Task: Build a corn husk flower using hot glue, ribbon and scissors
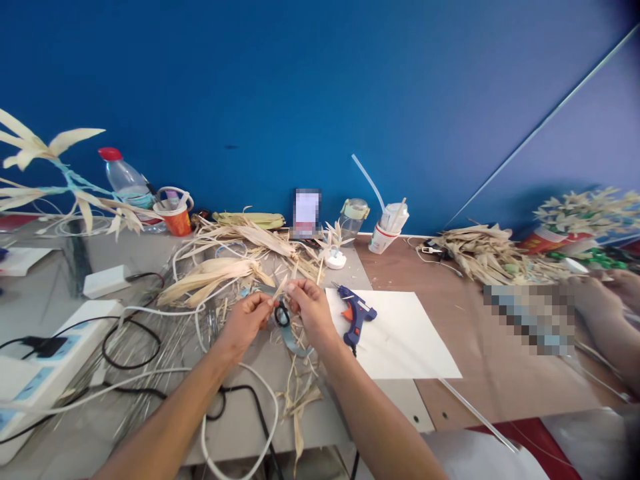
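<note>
1. Judged midway: a wrapped stem (75, 187) lies finished at far left, while loose husks (220, 273) are piled behind the hands.
2. A husk strip (281, 287) is held over the table (240, 407), beside the glue gun (356, 313).
3. Left hand (245, 320): fingers closed, pinching the strip.
4. Right hand (313, 307): fingers closed on its other end.

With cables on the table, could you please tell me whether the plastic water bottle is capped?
Capped: the red cap sits on the neck of the water bottle.
</note>
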